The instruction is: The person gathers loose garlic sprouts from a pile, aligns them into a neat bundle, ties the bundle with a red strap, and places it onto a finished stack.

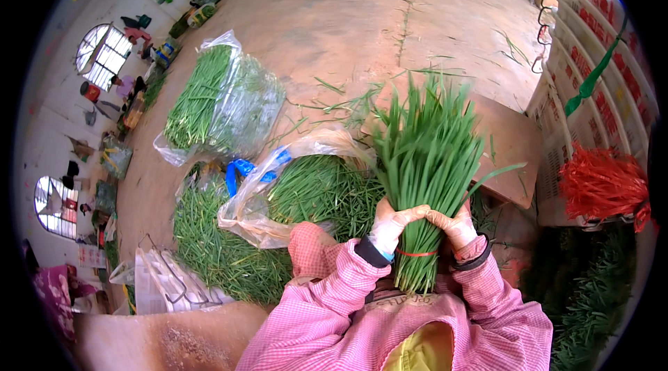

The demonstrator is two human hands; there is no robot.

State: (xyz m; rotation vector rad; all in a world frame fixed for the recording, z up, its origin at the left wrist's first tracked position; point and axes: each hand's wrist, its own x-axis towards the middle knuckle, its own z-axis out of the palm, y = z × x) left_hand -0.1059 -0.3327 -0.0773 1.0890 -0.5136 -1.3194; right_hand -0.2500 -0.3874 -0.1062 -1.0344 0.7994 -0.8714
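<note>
Between my two hands stands a thick bunch of garlic chives (pixel 428 155), leaf tips up and away from me, pale cut ends toward my lap. A red band (pixel 416 253) circles it near the cut ends. My left hand (pixel 390 225) wraps the bunch from the left, my right hand (pixel 456 225) from the right, and the thumbs meet across the front. Both hands wear thin, pale gloves. The fingers behind the bunch are hidden. Pink checked sleeves cover my forearms.
Left of me lie a heap of loose chives (pixel 229 246) and an open plastic bag (pixel 327 141) of chives. Farther off is a packed clear bag (pixel 243 103). A board (pixel 511 152), stacked white crates (pixel 557 113) and red ties (pixel 602 186) are on the right. Other people sit along the left wall.
</note>
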